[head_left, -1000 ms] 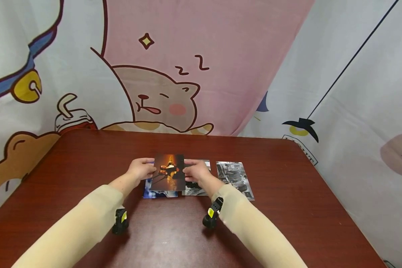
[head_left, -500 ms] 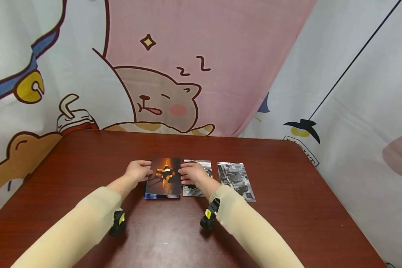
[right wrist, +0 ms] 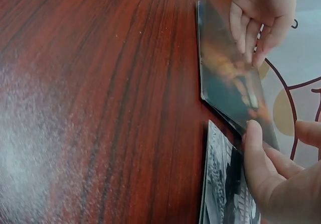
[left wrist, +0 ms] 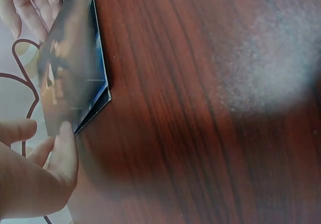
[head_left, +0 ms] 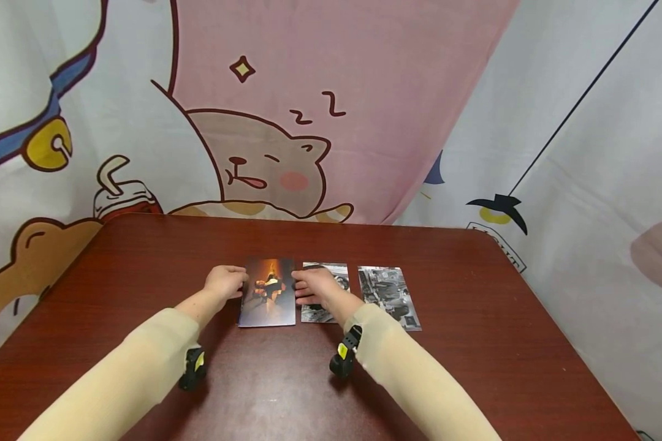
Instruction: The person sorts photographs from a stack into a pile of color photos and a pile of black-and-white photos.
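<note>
A glossy photo card (head_left: 268, 291) with an orange-lit figure on a dark ground lies at the left of a row of cards. Beneath it, a lower card's edge (left wrist: 107, 97) peeks out in the left wrist view, nearly lined up with it. My left hand (head_left: 225, 282) is at the card's left side, thumb at its corner. At the opposite side is my right hand (head_left: 315, 286), its thumb (right wrist: 254, 133) right at the edge and its fingers loosely extended. That hand partly covers a black-and-white photo card (head_left: 315, 313).
Another black-and-white photo card (head_left: 388, 294) lies farther right, slightly turned. All the cards are on a reddish-brown wooden table (head_left: 474, 343). A cartoon-printed curtain (head_left: 397, 110) hangs behind the table's far edge.
The orange-lit card has come left and down onto the blue photo card, which it now covers. Both hands have shifted slightly left with it and loosened at its sides.
</note>
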The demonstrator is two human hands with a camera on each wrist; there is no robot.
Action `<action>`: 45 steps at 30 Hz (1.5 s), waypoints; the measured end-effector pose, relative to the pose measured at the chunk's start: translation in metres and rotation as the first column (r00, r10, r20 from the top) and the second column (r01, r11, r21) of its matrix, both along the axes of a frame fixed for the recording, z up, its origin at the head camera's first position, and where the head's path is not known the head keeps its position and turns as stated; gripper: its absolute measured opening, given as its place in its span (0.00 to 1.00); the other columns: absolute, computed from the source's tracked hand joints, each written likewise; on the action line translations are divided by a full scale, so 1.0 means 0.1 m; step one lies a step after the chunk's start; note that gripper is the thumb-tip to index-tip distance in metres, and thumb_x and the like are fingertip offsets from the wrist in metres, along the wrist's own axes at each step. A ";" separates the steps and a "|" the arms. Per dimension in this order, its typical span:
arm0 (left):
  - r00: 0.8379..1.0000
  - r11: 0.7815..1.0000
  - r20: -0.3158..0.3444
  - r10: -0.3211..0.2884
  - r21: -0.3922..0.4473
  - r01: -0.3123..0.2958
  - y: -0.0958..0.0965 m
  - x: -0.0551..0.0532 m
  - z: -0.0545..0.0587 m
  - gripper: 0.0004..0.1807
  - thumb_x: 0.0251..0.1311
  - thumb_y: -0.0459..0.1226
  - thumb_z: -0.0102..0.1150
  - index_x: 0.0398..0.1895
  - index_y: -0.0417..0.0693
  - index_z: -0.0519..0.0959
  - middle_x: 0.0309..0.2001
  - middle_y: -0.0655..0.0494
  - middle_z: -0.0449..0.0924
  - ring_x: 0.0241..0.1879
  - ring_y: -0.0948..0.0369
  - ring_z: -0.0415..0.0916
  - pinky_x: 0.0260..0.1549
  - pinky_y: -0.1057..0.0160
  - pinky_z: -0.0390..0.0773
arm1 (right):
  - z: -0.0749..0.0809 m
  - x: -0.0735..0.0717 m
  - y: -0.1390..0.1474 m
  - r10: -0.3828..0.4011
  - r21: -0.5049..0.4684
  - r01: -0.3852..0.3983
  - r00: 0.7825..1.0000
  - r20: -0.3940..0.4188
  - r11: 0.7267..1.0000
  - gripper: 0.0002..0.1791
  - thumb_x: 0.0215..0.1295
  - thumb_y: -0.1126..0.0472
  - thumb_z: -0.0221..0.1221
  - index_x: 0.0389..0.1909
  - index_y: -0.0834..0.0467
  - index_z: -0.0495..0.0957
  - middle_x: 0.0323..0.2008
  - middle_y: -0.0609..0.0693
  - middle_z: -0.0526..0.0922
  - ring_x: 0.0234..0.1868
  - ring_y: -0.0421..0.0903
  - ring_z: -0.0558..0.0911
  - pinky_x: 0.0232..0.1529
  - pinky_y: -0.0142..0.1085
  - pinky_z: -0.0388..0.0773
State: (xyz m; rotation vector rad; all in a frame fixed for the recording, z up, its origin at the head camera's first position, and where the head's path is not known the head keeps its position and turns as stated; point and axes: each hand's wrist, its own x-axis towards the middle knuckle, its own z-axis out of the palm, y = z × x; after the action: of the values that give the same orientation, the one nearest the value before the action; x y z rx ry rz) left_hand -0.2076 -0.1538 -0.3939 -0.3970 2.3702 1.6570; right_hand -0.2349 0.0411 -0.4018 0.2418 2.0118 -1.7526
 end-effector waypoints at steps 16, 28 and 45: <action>0.999 0.986 -0.044 -0.006 0.168 0.014 0.21 -0.09 0.08 0.24 0.66 0.32 0.39 0.64 0.29 0.62 0.62 0.32 0.65 0.57 0.45 0.71 0.54 0.55 0.78 | 0.08 -0.04 0.33 -0.054 0.002 0.054 0.999 -0.003 0.999 0.27 0.66 0.59 0.53 0.62 0.68 0.64 0.52 0.68 0.76 0.29 0.43 0.78 0.33 0.36 0.84; 0.999 0.973 -0.042 -0.030 0.226 0.039 0.51 -0.18 0.06 0.23 0.64 0.33 0.46 0.61 0.33 0.67 0.57 0.34 0.72 0.39 0.56 0.79 0.39 0.63 0.83 | 0.08 -0.08 0.64 -0.085 0.009 0.085 0.996 -0.042 0.996 0.27 0.66 0.59 0.51 0.62 0.70 0.63 0.48 0.69 0.77 0.27 0.42 0.79 0.31 0.34 0.84; 0.996 0.964 0.011 -0.087 0.253 0.081 0.87 -0.18 0.06 0.23 0.64 0.32 0.43 0.60 0.26 0.65 0.60 0.29 0.67 0.54 0.43 0.73 0.45 0.60 0.82 | 0.05 -0.12 0.94 -0.137 0.060 0.139 0.990 -0.022 0.989 0.25 0.67 0.60 0.50 0.61 0.69 0.65 0.53 0.69 0.75 0.26 0.41 0.77 0.32 0.34 0.83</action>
State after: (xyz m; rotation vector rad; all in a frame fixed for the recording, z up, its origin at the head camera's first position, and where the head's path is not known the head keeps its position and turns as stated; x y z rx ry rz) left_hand -0.2261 -0.0668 -0.3875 -0.2624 2.0924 1.8726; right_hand -0.2473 0.1351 -0.3969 0.3955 2.1081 -1.7826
